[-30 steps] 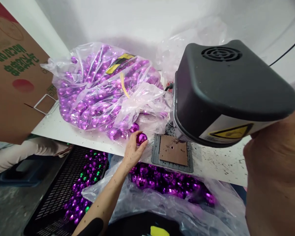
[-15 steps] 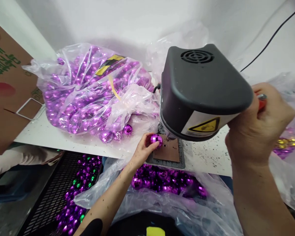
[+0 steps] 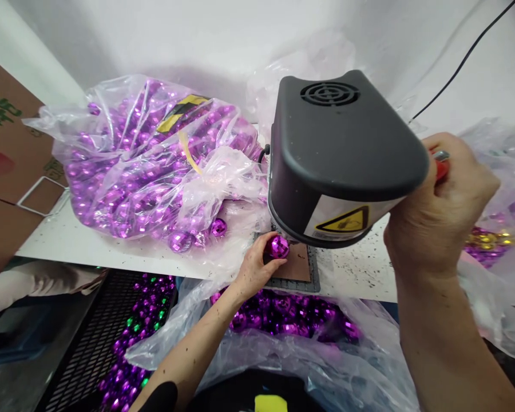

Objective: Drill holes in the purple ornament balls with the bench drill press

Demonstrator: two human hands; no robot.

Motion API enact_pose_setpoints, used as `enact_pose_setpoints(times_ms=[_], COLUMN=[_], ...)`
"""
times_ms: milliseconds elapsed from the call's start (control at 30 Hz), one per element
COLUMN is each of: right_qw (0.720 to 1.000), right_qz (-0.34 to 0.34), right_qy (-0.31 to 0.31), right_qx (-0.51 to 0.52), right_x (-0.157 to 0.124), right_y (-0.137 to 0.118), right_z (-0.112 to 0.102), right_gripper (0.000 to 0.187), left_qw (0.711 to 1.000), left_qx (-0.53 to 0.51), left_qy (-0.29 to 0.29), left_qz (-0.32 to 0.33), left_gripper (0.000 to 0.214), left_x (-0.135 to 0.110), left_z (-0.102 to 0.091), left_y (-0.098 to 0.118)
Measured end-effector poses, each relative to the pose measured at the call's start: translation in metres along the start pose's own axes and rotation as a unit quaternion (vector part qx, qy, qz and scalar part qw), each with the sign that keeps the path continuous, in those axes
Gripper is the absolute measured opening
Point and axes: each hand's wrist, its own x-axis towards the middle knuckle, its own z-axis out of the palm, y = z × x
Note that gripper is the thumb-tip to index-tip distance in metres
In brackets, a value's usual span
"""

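With left hand (image 3: pixel 258 263) in curled grip, holding purple mirrored ball (image 3: pixel 278 246) over brown plate (image 3: pixel 297 269), unclear whether touching, just by black machine (image 3: pixel 347 149). Apparently positioning ball; calls next for steady alignment. With right hand (image 3: pixel 440 212), holding red handle (image 3: pixel 442 170), grip wrapped.

Wall (image 3: pixel 197 34): plain and white, it closed off the far side of the scene, with soft grey shading low on it toward the left.
Pale band (image 3: pixel 21 40): broad, smooth and lighter than the wall, it slanted down at the far left.
Cable (image 3: pixel 463 67): 1 thin black line crossed the wall at a slant on the far right.
Table (image 3: pixel 81 240): its white top ran from left to right below the wall; dark specks lay scattered on the right part.
Floor (image 3: pixel 0 377): grey and dim, it showed at the near left.
Light: bright and diffuse on the wall, weaker below the table.
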Motion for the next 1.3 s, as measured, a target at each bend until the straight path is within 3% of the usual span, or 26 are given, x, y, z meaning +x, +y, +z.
enact_pose_setpoints(times_ms=[233,367,500,667,933,1133,1300], right_qw=[1.0,1.0,1.0,1.0,1.0,0.989,0.98], right_qz=[0.013,0.009,0.005,0.001,-0.019,-0.12,-0.197], right_qy=[0.003,0.01,0.021,0.02,0.009,0.055,0.018], right_qx=[0.01,0.01,0.009,0.015,-0.011,-0.064,0.004], right_x=[0.0,-0.001,-0.001,-0.002,-0.003,-0.037,-0.077], right_y=[0.0,0.003,0.007,0.008,0.007,0.009,0.026], right_z=[0.0,0.002,0.003,0.003,0.0,-0.013,-0.03], right_gripper=[0.062,0.058,0.054,0.047,0.038,0.031,0.017], left_qw=[0.991,0.992,0.991,0.986,0.99,0.99,0.989], left_qx=[0.104,0.106,0.111,0.143,0.127,0.127,0.139], left_qy=[0.01,0.013,0.04,0.055,-0.007,-0.016,-0.013], left_qz=[0.081,0.071,0.057,0.065,0.054,0.052,0.053], left_gripper=[0.047,0.048,0.035,0.039,0.038,0.035,0.043], left_x=[-0.005,-0.005,-0.003,-0.007,-0.006,-0.008,-0.008], left_z=[0.014,0.02,0.028,0.035,0.03,0.03,0.029], left_y=[0.005,0.008,0.007,0.003,0.001,0.001,0.006])
